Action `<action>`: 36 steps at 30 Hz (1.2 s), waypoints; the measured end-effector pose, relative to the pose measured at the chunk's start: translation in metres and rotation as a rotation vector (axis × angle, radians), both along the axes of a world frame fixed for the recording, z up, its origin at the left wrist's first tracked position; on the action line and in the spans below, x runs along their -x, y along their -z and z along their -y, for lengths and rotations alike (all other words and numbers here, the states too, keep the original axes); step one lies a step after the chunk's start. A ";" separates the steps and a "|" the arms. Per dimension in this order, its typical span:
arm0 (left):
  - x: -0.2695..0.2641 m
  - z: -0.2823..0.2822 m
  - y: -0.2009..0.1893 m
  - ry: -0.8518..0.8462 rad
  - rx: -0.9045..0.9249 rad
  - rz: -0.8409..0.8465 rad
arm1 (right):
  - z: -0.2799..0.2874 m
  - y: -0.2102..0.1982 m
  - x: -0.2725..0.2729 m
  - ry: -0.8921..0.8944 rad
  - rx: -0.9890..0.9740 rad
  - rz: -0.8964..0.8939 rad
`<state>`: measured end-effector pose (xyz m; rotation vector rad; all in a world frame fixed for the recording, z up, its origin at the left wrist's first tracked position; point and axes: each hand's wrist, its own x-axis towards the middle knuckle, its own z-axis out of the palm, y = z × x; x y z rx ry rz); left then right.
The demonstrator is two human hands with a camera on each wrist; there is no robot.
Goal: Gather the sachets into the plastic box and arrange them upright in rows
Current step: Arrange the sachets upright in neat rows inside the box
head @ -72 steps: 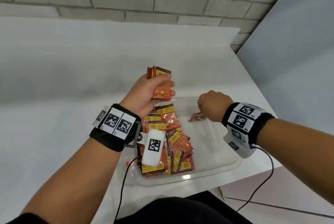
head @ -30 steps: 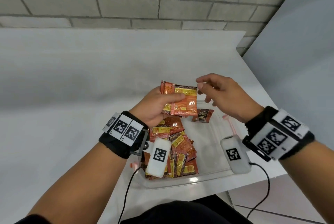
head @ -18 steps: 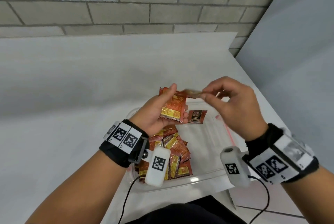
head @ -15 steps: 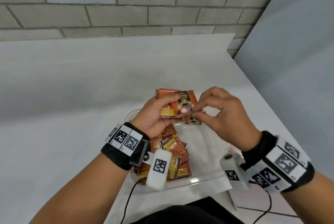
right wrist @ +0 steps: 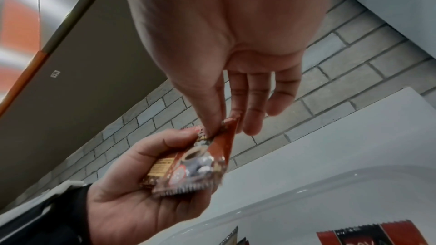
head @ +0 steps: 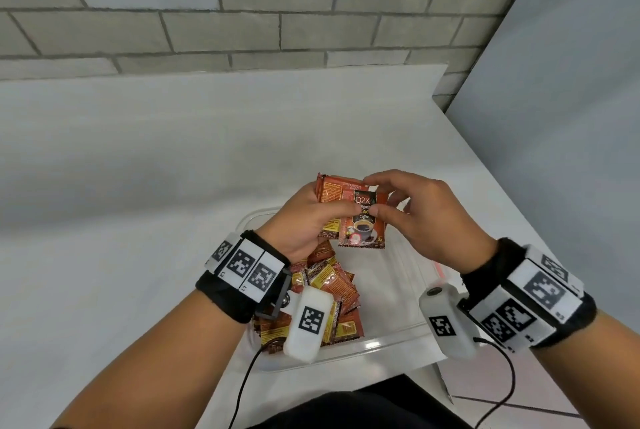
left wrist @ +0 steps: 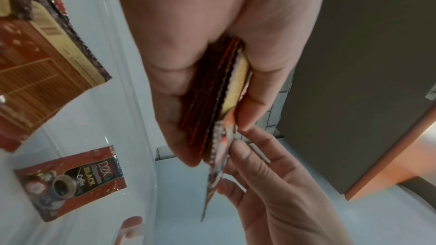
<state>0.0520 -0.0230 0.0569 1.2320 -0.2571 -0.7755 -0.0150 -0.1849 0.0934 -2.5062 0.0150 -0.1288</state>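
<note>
My left hand (head: 311, 217) grips a small stack of red-orange coffee sachets (head: 334, 196) upright above the clear plastic box (head: 388, 342). My right hand (head: 408, 207) pinches the front sachet (head: 363, 224) of that stack by its right edge, thumb and forefinger on it. In the left wrist view the stack (left wrist: 212, 100) sits edge-on between thumb and fingers, and the right fingers (left wrist: 254, 156) touch the outer sachet. A heap of sachets (head: 332, 300) fills the box's left side. One loose sachet (left wrist: 70, 182) lies flat on the box floor.
The box stands at the near edge of a white table (head: 138, 186), next to its right edge. A grey brick wall (head: 242, 13) runs behind. Cables hang from both wrist cameras over the table's front.
My right hand lifted a single sachet from the box, turned it face-forward and brought it against the stack in my left hand. The left hand kept its stack held above the box.
</note>
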 end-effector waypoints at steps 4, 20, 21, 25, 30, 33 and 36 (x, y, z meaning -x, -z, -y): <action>-0.002 -0.002 -0.003 0.005 0.003 -0.040 | 0.007 -0.002 -0.005 0.000 -0.025 -0.066; -0.022 -0.020 -0.003 -0.196 -0.046 -0.129 | 0.024 0.030 -0.037 -0.121 0.606 -0.427; -0.022 -0.020 -0.003 -0.192 -0.051 -0.127 | 0.022 0.032 -0.039 -0.150 0.672 -0.452; -0.021 -0.021 -0.003 -0.178 -0.053 -0.131 | 0.020 0.038 -0.048 -0.201 0.816 -0.522; -0.021 -0.023 -0.001 -0.170 -0.061 -0.128 | 0.013 0.041 -0.056 -0.239 0.968 -0.503; -0.021 -0.023 -0.001 -0.170 -0.062 -0.131 | 0.007 0.038 -0.058 -0.260 1.042 -0.490; -0.022 -0.024 -0.001 -0.163 -0.056 -0.132 | 0.000 0.035 -0.061 -0.284 1.102 -0.498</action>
